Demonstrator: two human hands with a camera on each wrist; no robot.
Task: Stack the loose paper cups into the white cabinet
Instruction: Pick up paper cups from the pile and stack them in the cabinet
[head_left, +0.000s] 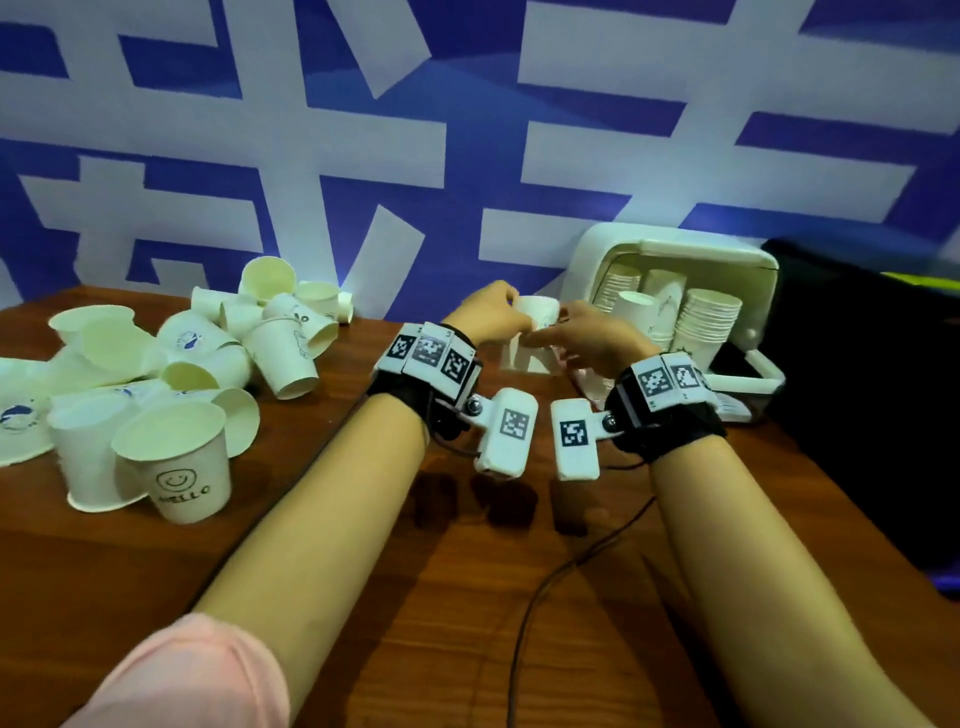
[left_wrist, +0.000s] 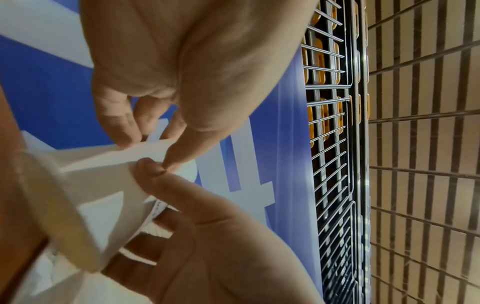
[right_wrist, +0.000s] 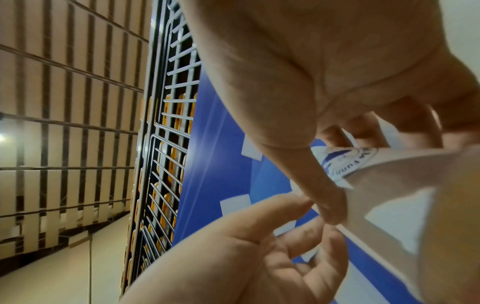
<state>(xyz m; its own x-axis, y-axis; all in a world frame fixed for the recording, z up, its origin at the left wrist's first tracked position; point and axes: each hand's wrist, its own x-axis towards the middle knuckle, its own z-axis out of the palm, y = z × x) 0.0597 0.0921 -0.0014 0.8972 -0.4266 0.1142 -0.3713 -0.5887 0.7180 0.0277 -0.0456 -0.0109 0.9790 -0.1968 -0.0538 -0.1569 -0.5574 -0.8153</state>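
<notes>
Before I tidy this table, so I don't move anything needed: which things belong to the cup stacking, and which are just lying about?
Part of the job:
held cup, pinched by left hand and right hand
loose cups
white cabinet with its stacks

Lying about:
black cable
black bag

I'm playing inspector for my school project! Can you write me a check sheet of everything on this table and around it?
Surface: brown wooden table, bare wood showing near the arms.
Job's things: loose paper cups heaped at left, many tipped over; white cabinet at right, open, with stacks of cups inside; one paper cup held above the table.
Clutter: nothing seen.
Hands: left hand and right hand both grip the held cup with curled fingers; marker-covered wrist bands on both wrists.
Cables: a dark cable trails across the table from the right wrist.
Surroundings: blue and white banner behind; something black at right.
</notes>
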